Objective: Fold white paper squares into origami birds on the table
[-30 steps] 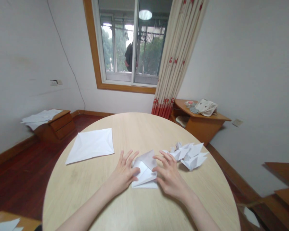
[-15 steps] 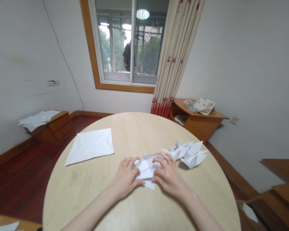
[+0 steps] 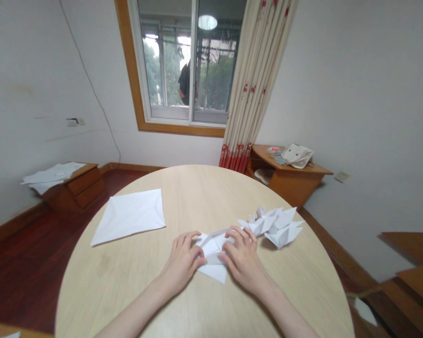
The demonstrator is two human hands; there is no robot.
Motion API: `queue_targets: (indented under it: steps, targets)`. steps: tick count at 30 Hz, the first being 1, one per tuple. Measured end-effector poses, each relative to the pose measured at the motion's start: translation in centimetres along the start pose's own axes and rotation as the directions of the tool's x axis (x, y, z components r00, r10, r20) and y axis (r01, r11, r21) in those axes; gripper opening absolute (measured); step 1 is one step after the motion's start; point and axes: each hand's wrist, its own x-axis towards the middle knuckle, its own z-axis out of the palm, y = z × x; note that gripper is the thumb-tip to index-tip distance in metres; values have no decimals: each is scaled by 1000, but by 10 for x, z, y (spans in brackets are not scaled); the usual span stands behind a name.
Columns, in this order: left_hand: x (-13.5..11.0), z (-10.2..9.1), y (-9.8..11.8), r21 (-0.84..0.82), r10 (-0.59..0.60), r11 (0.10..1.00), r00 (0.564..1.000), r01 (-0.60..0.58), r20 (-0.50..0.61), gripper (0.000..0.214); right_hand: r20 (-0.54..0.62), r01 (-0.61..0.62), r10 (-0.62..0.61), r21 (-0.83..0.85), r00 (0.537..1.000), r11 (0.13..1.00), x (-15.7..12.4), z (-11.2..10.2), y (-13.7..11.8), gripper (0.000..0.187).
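Note:
A partly folded sheet of white paper lies on the table between my hands, its near corner pointing toward me and raised flaps at its middle. My left hand grips its left side, thumb and fingers bent around the edge. On the right side, my right hand holds the paper the same way, with its fingers curled over the far flap. Parts of both edges are hidden under the fingers. Just beyond my right hand sits a cluster of folded white paper shapes with pointed tips.
A flat stack of white paper rests at the left of the round wooden table. Behind the table are a corner cabinet with a cloth bag, a curtain and a window. A low drawer unit stands at left.
The near flap of the paper has been lifted, so more of the near corner shows. Both thumbs have moved slightly away from me. The view has shifted a little.

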Motion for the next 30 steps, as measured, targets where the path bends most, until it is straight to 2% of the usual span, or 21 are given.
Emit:
queue_targets:
  steps: [7,22,26,30]
  targets:
    - [0,3,-1,8,22,1000,1000,-22,-13,7,-71,-29,29,6,997,1000,0,10,-5,12]
    - [1,2,0,41,54,998,999,-54,7,17,-63,21,-27,-81,998,996,0,20,-3,6]
    - [1,0,1,31,53,998,998,-54,20,26,-52,23,-28,-103,998,994,-1,23,-1,3]
    - [1,2,0,22,54,998,999,-54,-4,39,-38,13,-17,-96,999,995,-1,23,1,9]
